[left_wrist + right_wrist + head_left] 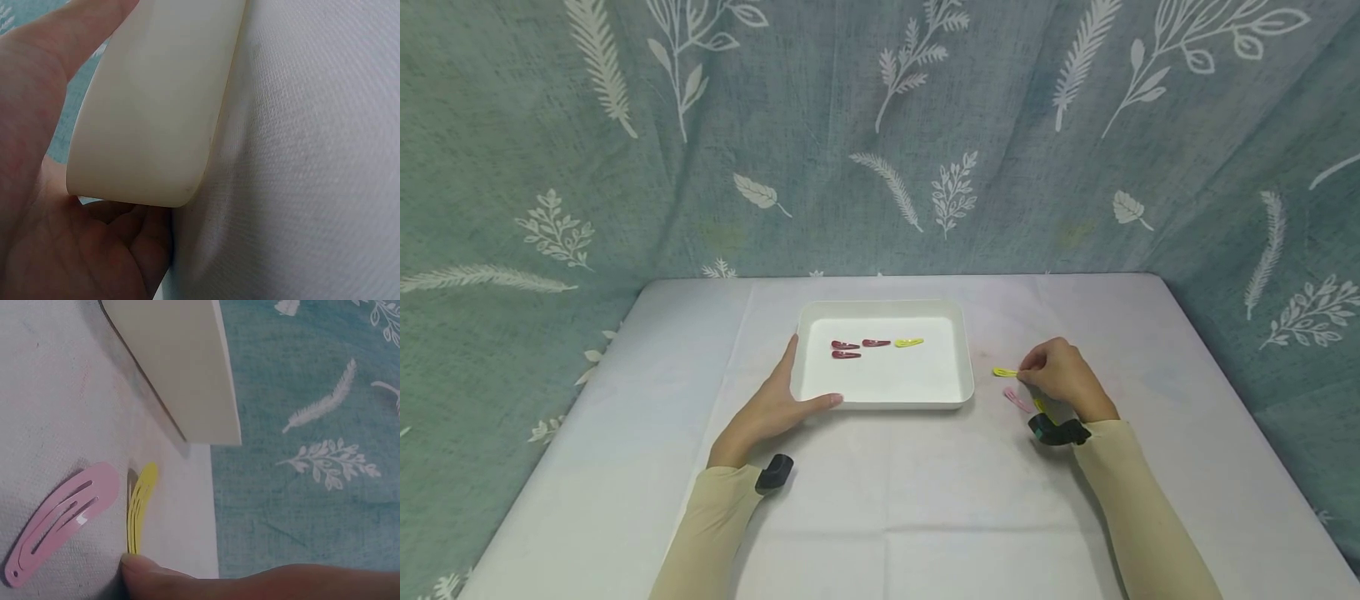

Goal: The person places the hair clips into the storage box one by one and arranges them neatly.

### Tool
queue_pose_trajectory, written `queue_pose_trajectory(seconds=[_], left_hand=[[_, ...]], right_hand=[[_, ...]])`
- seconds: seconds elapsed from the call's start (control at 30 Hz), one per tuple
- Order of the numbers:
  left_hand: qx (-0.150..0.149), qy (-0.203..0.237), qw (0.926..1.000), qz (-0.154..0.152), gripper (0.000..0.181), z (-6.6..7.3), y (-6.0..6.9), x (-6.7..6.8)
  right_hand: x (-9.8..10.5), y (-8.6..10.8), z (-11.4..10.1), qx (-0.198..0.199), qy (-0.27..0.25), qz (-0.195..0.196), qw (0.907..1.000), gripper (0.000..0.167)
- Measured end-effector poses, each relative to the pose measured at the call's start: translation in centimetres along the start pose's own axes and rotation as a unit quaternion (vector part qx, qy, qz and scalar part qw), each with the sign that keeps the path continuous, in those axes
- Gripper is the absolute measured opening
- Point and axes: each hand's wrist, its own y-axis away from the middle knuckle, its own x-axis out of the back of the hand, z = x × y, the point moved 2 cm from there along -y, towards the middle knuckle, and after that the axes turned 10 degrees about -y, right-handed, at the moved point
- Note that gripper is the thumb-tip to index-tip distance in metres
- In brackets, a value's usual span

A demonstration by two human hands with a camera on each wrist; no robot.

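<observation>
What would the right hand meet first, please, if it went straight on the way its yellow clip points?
The right hand, yellow clip leading, would probably meet the white tray at its right side; the hand's height is unclear, so it might pass over.

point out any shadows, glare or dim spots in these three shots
Head view: bright overall, with a soft shadow beside the right sleeve; left wrist view: dimmer, soft shading on the cloth along the tray; right wrist view: a small white glint on the pink clip.
</observation>
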Motion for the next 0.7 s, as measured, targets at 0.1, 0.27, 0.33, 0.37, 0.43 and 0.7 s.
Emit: queue_pose_trajectory(seconds=[0.1,0.27,0.33,0.37,0.43,0.7], left_hand=[[0.002,-0.001,1.0000,-0.001,0.135,0.08,-0.03,0.05],[0.004,-0.004,1.0000,-0.002,0.136,0.08,-0.09,0.05],[0.000,-0.002,1.0000,-0.001,0.136,0.08,-0.09,0.05],[-0.002,-0.001,1.0000,0.000,0.136,0.07,-0.07,0.04],[-0.006,-0.004,1.0000,0.000,0.136,0.09,-0.05,0.01],[0.005,-0.013,0.9999,-0.002,0.136,0.06,-0.02,0.03]], right_hand=[[-0.13,0.01,-0.12,-0.001,0.007,0.000,1.0000,0.012],[-0.33,-0.01,-0.20,-0.004,0.013,-0.010,0.9999,0.012],[-0.36,0.02,-0.24,-0.005,0.014,-0.017,0.9997,0.012],[-0.35,0.06,-0.28,-0.005,0.014,-0.020,0.9997,0.012],[-0.29,0.14,-0.34,-0.002,0.015,-0.025,0.9996,0.013],[-0.01,0.06,-0.34,0.001,0.020,-0.020,0.9996,0.015]])
